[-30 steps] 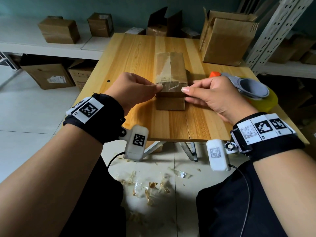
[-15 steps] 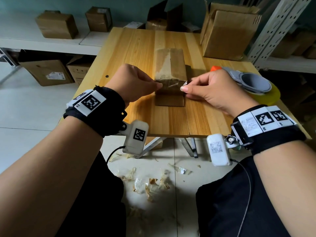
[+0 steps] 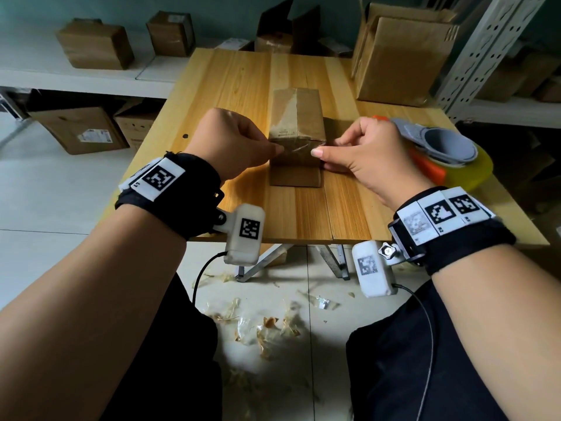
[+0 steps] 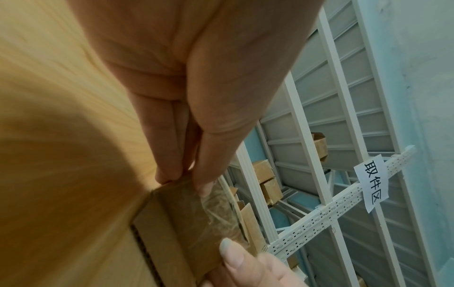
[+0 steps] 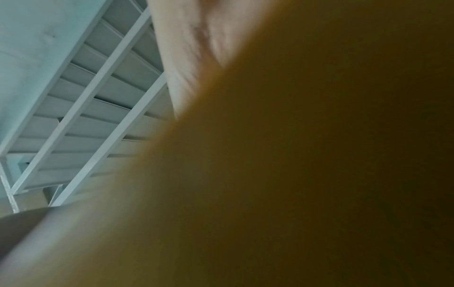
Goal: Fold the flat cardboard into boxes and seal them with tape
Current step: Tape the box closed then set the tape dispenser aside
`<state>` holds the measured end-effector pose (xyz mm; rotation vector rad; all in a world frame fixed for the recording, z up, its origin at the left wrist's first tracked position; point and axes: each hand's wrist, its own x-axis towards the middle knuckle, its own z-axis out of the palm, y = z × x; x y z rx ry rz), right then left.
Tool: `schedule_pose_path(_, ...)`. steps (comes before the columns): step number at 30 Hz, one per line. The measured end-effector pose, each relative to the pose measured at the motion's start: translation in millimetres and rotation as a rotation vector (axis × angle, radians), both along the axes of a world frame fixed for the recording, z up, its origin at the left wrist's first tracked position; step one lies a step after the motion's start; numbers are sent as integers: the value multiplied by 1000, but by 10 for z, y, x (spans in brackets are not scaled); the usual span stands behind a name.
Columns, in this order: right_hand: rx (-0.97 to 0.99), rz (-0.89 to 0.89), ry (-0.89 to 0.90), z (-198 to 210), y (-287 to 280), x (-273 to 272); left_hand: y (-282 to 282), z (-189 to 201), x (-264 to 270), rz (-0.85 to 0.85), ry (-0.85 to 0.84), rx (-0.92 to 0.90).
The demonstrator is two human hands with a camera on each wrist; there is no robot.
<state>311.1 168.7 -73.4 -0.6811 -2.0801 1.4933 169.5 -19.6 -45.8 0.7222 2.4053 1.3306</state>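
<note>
A small brown cardboard box [image 3: 296, 117] lies lengthwise in the middle of the wooden table [image 3: 230, 86], with clear tape [image 3: 299, 147] along its top and down its near end. One flap [image 3: 296, 177] lies flat on the table in front of it. My left hand [image 3: 277, 148] pinches the near left corner. The left wrist view shows its thumb on the tape [image 4: 221, 209] and its fingers [image 4: 167, 174] on the box [image 4: 181, 223] side. My right hand [image 3: 318, 151] grips the near right corner, thumb on the tape. The right wrist view is blurred.
A grey and orange tape dispenser [image 3: 440, 147] with a yellow roll [image 3: 473, 171] lies at the table's right edge, just behind my right hand. A large open carton [image 3: 400, 59] stands at the back right. Tape scraps [image 3: 267, 326] litter the floor.
Both hands stay at the box's near end. Their thumbs have slid a little down the front face over the tape. The box has not moved.
</note>
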Motion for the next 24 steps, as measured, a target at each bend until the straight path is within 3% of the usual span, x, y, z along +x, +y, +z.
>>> schedule_pose_path(5,-51,91,6,76,-71,35,-25,11,-1,10,-98,100)
schedule_pose_path(8,7,38,69,117,-82,57,-40,36,64,-47,-150,249)
schedule_pose_path(12,56,-16,186,254,-149,101,-18,1,151,-76,-75,430)
schedule_pose_path(17,14,5,287,357,-265,136,-13,-8,192,-127,39,342)
schedule_pose_path(20,84,12,338,373,-334,137,-14,2,230,-181,108,296)
schedule_pose_path(24,171,-46,367,376,-332,148,4,8,295,-206,88,406)
